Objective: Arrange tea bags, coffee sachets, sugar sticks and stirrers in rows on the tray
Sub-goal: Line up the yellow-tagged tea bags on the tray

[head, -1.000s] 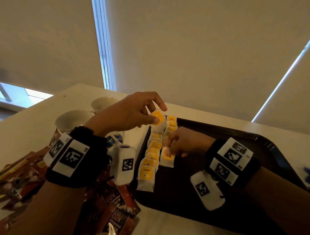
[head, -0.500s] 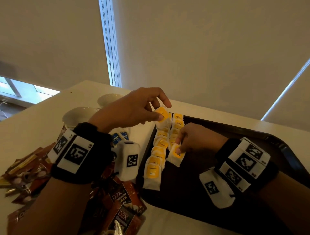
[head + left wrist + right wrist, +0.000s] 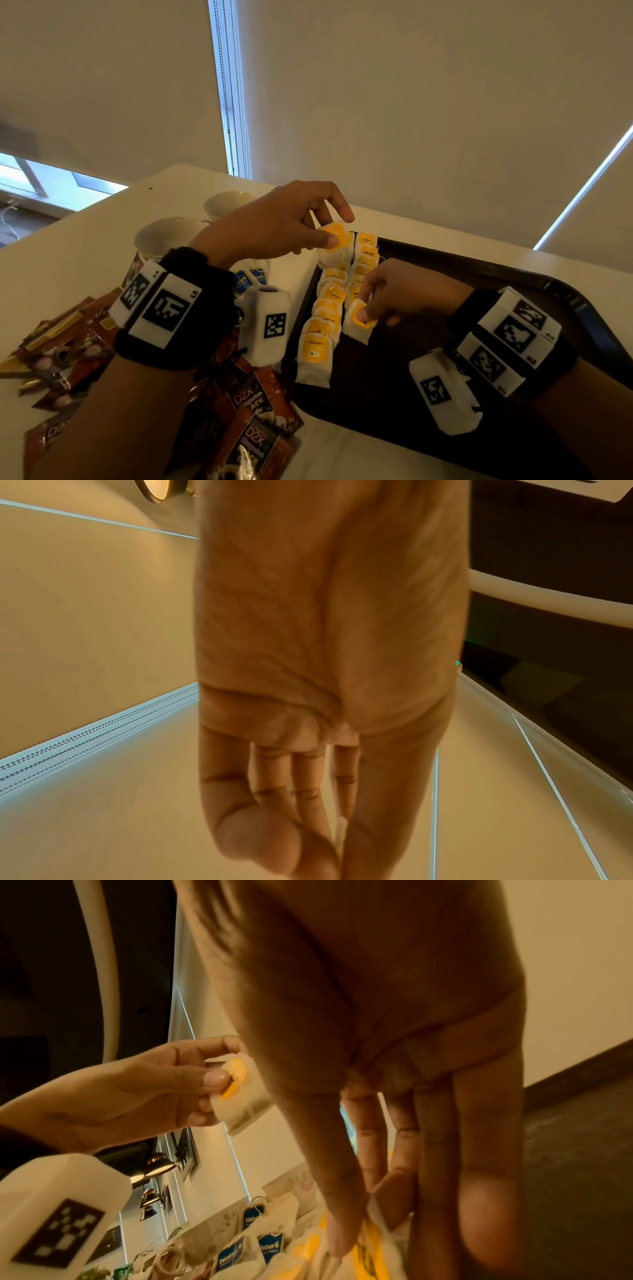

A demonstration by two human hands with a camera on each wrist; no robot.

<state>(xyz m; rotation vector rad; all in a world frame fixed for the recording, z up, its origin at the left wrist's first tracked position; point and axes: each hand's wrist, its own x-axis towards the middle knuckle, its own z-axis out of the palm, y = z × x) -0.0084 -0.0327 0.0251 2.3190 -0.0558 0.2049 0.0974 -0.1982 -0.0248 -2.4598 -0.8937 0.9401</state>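
A yellow-tagged tea bag (image 3: pixel 334 245) is pinched in the left hand (image 3: pixel 270 222) grip above the tray (image 3: pixel 445 270); another tea bag (image 3: pixel 359 323) is pinched by the right hand (image 3: pixel 400 291).

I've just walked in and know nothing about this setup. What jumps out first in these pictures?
Two rows of yellow-tagged tea bags run along the left side of a dark tray. The left hand pinches one more tea bag above the rows' far end, while the right hand pinches the nearest bag of the right row. Reddish-brown coffee sachets lie heaped on the table left of the tray.
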